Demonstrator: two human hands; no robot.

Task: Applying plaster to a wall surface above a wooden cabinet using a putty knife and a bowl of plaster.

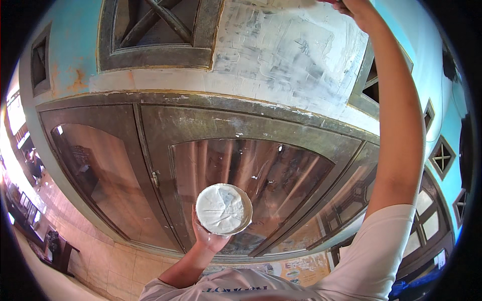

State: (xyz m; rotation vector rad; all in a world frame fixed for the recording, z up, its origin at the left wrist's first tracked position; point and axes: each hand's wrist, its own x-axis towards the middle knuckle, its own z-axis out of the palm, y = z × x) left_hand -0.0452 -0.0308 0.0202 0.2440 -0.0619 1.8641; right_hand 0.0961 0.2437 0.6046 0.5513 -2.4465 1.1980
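Note:
My left hand (212,240) is closed around the side and underside of a round tub of white putty (221,208), held in front of the glazed doors. The paste fills the tub almost to its rim, and its surface is creased and scored. My right hand (354,11) reaches high at the upper right, its fingers closed on a red-handled tool (329,1). Most of that tool lies beyond the top edge, so its working end is hard to make out. Below it is a wall panel (281,55) smeared with white and grey filler.
A brown wooden door frame (241,118) with curtained glass stands before me, flecked with white. Vent frames (155,50) with crossed bars flank the panel. A tiled floor (120,263) lies below. A dark piece of furniture (55,251) stands at lower left; a person (34,163) is far left.

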